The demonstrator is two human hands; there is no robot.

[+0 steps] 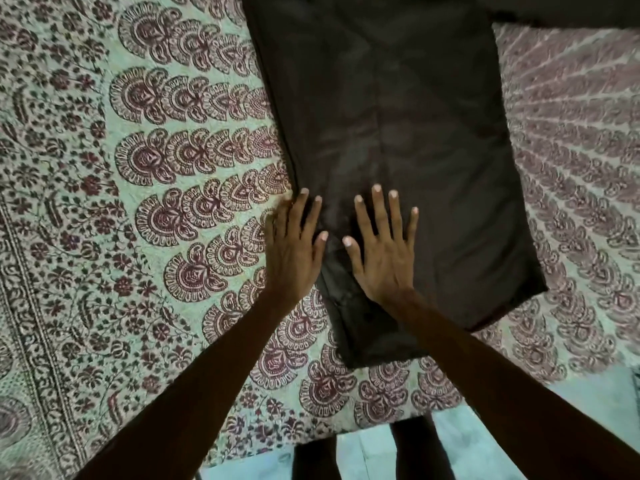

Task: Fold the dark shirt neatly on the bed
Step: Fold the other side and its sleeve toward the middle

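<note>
Both flat hands, left (294, 247) and right (382, 251), press dark shirt (398, 116) on bed (138, 202)

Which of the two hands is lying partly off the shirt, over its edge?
The left hand: it straddles the dark shirt's left edge, outer fingers on the patterned bedsheet. The right hand rests wholly on the shirt.

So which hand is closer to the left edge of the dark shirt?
Left. The left hand lies right across that edge of the dark shirt, half on the bedsheet. The right hand rests further in.
</note>
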